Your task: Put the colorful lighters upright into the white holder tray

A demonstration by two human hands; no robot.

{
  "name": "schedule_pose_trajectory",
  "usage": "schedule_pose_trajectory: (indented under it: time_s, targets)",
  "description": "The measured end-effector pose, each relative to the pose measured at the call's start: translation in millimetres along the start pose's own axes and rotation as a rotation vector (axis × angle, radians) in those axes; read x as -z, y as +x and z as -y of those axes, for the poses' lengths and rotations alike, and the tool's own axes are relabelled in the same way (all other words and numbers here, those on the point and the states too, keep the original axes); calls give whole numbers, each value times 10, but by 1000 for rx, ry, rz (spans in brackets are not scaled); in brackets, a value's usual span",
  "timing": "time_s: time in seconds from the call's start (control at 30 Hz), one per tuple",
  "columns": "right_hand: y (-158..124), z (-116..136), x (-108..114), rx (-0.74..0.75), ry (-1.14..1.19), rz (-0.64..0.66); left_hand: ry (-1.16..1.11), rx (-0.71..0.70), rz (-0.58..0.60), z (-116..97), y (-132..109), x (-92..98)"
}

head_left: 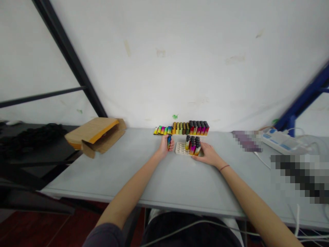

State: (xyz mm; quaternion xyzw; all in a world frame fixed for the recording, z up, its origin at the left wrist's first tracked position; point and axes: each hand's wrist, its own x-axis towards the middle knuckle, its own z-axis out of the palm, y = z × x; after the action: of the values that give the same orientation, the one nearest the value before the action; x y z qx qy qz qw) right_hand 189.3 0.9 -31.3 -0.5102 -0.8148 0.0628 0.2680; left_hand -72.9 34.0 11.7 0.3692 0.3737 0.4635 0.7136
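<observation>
My left hand is closed around a blue lighter, held upright just left of a white tray. The tray holds several colourful lighters standing in its right part, while its left slots show bare. My right hand rests against the tray's right side, fingers curled by the lighters there. Behind the tray, a long row of colourful lighters stands along the wall, some lying flat at its left end.
An open cardboard box lies at the grey table's back left. A white power strip and cables sit at the right. Black cloth lies on a dark shelf at far left. A white wall is close behind.
</observation>
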Motion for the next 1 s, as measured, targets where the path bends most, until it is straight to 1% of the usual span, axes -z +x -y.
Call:
schedule_pose_trajectory:
  time_s: [0.23, 0.37, 0.5, 0.63, 0.83, 1.0]
  targets:
    - [8, -22, 10, 9, 22, 26, -30, 4, -49, 64, 51, -3]
    - [4, -20, 19, 17, 30, 19, -46, 2, -75, 83, 59, 0]
    - [3, -12, 26, 21, 37, 7, -60, -33, -74, 79, 43, 2]
    - [3, -8, 28, 23, 43, 12, -52, -39, -82, 80, 31, -3]
    - [3, -5, 34, 29, 52, 0, -74, -80, -156, 77, 31, -13]
    - [7, -2, 40, 22, 37, 16, -111, -71, -166, 42, 22, -19]
